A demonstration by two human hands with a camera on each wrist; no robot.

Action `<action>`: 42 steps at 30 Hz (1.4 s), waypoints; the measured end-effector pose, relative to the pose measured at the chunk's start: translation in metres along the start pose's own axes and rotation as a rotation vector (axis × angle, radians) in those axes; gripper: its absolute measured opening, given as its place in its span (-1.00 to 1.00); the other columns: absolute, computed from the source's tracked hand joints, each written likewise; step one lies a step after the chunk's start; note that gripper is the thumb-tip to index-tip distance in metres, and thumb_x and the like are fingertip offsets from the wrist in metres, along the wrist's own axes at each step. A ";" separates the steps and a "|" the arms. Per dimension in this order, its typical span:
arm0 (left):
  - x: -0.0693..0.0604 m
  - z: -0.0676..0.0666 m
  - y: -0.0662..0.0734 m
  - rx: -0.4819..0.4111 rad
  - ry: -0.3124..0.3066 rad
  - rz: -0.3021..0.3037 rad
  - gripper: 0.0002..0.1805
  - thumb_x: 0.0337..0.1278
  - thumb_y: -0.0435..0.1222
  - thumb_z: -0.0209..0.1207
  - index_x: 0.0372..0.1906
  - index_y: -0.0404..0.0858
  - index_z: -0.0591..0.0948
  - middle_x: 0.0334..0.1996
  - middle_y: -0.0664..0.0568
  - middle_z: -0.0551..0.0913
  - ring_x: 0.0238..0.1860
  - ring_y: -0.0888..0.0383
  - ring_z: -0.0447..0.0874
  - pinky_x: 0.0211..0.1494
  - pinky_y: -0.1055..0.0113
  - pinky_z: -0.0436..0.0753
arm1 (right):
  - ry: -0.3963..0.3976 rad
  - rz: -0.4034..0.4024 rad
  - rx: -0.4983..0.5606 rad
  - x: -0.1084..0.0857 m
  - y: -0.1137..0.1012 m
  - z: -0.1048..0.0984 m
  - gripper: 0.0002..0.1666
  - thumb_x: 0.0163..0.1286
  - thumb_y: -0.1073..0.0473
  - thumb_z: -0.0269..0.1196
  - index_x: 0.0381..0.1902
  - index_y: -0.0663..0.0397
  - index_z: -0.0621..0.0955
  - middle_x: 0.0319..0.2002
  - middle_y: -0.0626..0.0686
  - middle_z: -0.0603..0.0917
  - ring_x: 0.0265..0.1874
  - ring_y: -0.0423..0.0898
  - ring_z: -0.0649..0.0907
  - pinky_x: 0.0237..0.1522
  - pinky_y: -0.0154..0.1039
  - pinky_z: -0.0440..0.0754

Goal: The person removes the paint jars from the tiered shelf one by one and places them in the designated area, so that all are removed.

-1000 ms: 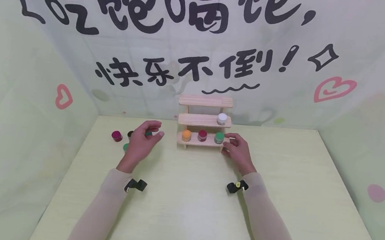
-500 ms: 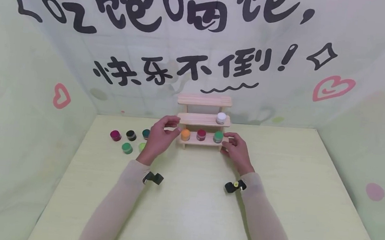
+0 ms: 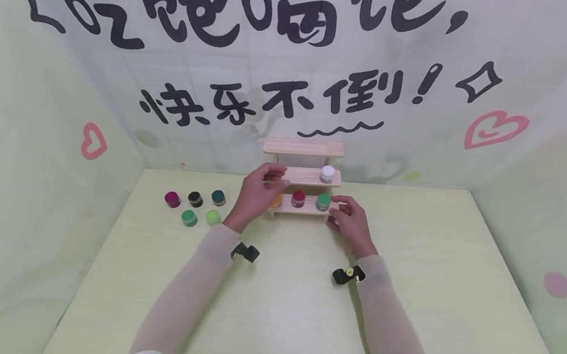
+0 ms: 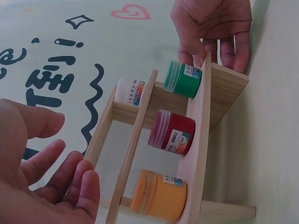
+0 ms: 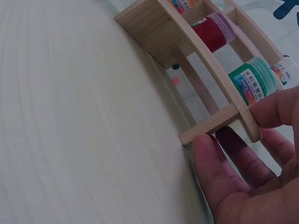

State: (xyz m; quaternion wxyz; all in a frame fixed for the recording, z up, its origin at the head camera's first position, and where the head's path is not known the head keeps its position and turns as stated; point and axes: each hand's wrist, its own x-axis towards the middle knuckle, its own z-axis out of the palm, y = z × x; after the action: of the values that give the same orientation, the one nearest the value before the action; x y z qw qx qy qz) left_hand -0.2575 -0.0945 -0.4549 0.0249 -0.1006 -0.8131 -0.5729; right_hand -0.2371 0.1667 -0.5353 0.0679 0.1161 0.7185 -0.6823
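A small three-tier wooden shelf (image 3: 304, 147) stands against the back wall. Orange (image 4: 163, 196), red (image 4: 174, 133) and green (image 4: 187, 79) paint jars sit along its lowest tier. One white jar (image 3: 327, 174) is at the right end of the middle tier. My left hand (image 3: 257, 198) hovers before the shelf's left side, fingers loosely bent; the left wrist view shows nothing between them. It partly hides the orange jar in the head view. My right hand (image 3: 353, 226) grips the shelf's lower right end, thumb by the board and fingers around the leg.
On the table to the left stand several more paint jars: magenta (image 3: 172, 199), black (image 3: 195, 199), teal (image 3: 218, 197), green (image 3: 189, 217) and light green (image 3: 213, 217). A white printed cloth (image 3: 222, 68) hangs behind the shelf.
My left hand has moved right, from over the loose jars to the front of the shelf, uncovering those jars. The right hand keeps its place on the shelf.
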 end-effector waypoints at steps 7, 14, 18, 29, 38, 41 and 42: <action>0.012 0.020 0.007 -0.006 -0.016 -0.060 -0.59 0.37 -0.16 0.37 0.23 -0.15 0.64 0.16 -0.14 0.70 0.14 0.08 0.67 0.30 0.19 0.71 | 0.001 -0.004 -0.001 -0.002 -0.002 0.000 -0.53 0.52 0.29 0.23 0.35 0.04 0.55 -0.11 0.07 0.64 -0.02 0.00 0.70 0.07 -0.19 0.82; 0.024 0.040 0.013 0.001 -0.027 -0.089 -0.57 0.35 -0.15 0.38 0.25 -0.13 0.65 0.12 -0.04 0.71 0.12 0.11 0.70 0.27 0.24 0.72 | -0.005 -0.011 -0.006 0.000 -0.001 -0.003 -0.54 0.53 0.29 0.22 0.34 0.03 0.54 -0.05 0.13 0.64 -0.05 -0.02 0.71 0.00 -0.25 0.82; 0.031 0.049 0.017 0.004 -0.033 -0.066 -0.56 0.35 -0.15 0.39 0.25 -0.15 0.65 0.11 -0.03 0.72 0.11 0.10 0.73 0.26 0.25 0.72 | -0.003 -0.013 0.009 0.001 -0.002 -0.002 -0.54 0.51 0.28 0.24 0.32 0.01 0.56 -0.04 0.12 0.65 -0.06 -0.03 0.71 0.00 -0.25 0.83; 0.047 0.067 0.019 0.053 -0.057 -0.022 -0.49 0.32 -0.14 0.42 0.30 -0.18 0.63 0.16 -0.01 0.70 0.12 0.12 0.70 0.28 0.29 0.71 | -0.014 -0.003 0.020 0.007 0.000 -0.005 -0.54 0.52 0.28 0.24 0.34 0.03 0.55 0.01 0.12 0.65 -0.04 -0.03 0.72 0.04 -0.22 0.82; 0.050 0.081 0.022 0.114 -0.083 -0.046 -0.44 0.29 -0.09 0.44 0.33 -0.14 0.61 0.10 0.10 0.67 0.12 0.14 0.64 0.30 0.22 0.68 | -0.024 -0.001 0.032 0.004 0.003 -0.003 -0.54 0.52 0.28 0.24 0.34 0.03 0.55 0.00 0.11 0.64 -0.05 -0.05 0.71 0.05 -0.22 0.82; 0.051 0.083 0.021 0.135 -0.093 -0.056 -0.47 0.31 -0.09 0.43 0.32 -0.10 0.62 0.09 0.13 0.67 0.11 0.15 0.62 0.28 0.21 0.68 | -0.029 0.000 0.028 0.002 0.003 -0.003 -0.55 0.52 0.28 0.24 0.33 0.02 0.56 0.02 0.13 0.65 -0.04 -0.04 0.71 0.03 -0.23 0.82; 0.051 0.084 0.021 0.143 -0.098 -0.063 -0.48 0.31 -0.10 0.43 0.31 -0.08 0.62 0.08 0.14 0.67 0.10 0.15 0.62 0.27 0.21 0.68 | -0.031 0.001 0.028 0.002 0.003 -0.004 -0.55 0.52 0.28 0.24 0.33 0.02 0.56 0.03 0.13 0.65 -0.04 -0.04 0.70 0.04 -0.23 0.82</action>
State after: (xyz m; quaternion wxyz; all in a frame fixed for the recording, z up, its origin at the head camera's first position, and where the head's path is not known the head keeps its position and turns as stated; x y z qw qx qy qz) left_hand -0.2968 -0.0021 -0.4565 -0.0255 -0.1009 -0.8549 -0.5082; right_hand -0.2378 0.1706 -0.5389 0.0776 0.1068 0.7076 -0.6942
